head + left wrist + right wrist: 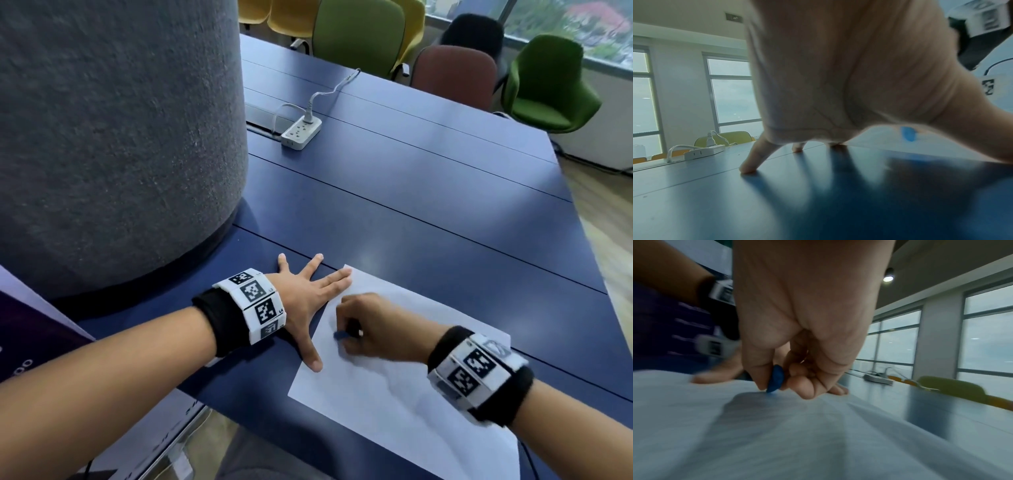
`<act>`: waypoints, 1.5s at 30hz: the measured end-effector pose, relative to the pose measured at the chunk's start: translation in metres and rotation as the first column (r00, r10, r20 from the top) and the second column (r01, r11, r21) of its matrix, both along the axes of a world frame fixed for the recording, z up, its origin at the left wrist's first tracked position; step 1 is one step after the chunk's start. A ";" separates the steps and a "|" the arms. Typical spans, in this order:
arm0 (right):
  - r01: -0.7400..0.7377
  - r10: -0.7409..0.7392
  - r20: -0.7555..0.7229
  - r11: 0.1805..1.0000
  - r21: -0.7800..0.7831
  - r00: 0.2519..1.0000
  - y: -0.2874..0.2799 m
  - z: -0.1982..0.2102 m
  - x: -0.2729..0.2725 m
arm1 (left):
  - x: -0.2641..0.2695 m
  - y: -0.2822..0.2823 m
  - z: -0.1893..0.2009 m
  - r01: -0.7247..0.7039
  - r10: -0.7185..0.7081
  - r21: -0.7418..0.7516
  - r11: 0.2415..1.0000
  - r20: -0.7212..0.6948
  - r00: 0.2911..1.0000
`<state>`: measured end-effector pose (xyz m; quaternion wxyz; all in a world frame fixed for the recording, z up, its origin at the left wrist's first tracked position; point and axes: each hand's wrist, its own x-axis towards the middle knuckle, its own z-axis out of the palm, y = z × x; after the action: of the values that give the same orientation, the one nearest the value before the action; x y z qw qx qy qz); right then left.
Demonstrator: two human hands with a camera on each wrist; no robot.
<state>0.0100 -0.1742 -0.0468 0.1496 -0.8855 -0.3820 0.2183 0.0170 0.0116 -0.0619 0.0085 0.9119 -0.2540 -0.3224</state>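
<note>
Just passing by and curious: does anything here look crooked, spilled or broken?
Only the white paper lies askew to the table seams, with faint ripples near the right hand, which pinches a small blue thing. The left hand presses its edge flat. Nothing spilled or damaged.

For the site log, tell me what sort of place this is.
Probably an office meeting room: a long blue table with a white power strip on it, padded chairs along its far side, and tall windows. The right hand pinches a small blue piece on paper.
</note>
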 end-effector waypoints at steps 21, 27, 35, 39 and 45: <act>0.030 -0.029 0.048 0.999 -0.024 0.998 -0.002 -0.001 0.031 | 0.000 0.001 0.000 0.002 -0.002 -0.034 0.999 0.009 1.000; 0.206 -0.202 0.125 0.979 -0.016 0.971 -0.011 0.002 0.042 | -0.003 0.001 0.002 0.009 -0.008 -0.030 0.999 0.026 1.000; 0.202 -0.189 0.193 0.978 -0.051 0.963 -0.030 -0.002 0.023 | -0.025 -0.008 0.000 0.037 -0.037 -0.004 0.999 0.052 0.998; 0.037 -0.035 0.119 0.999 -0.015 0.992 -0.026 -0.005 -0.002 | -0.026 -0.010 0.001 0.037 -0.037 0.006 0.999 0.047 0.998; 0.240 -0.229 0.174 0.970 -0.045 0.958 -0.026 0.002 0.035 | -0.026 -0.009 0.000 0.037 -0.038 0.017 0.999 0.049 0.998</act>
<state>0.0446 -0.1997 -0.0446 0.1127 -0.9441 -0.2782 0.1362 -0.0086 0.0029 -0.0621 -0.0112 0.9145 -0.2687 -0.3022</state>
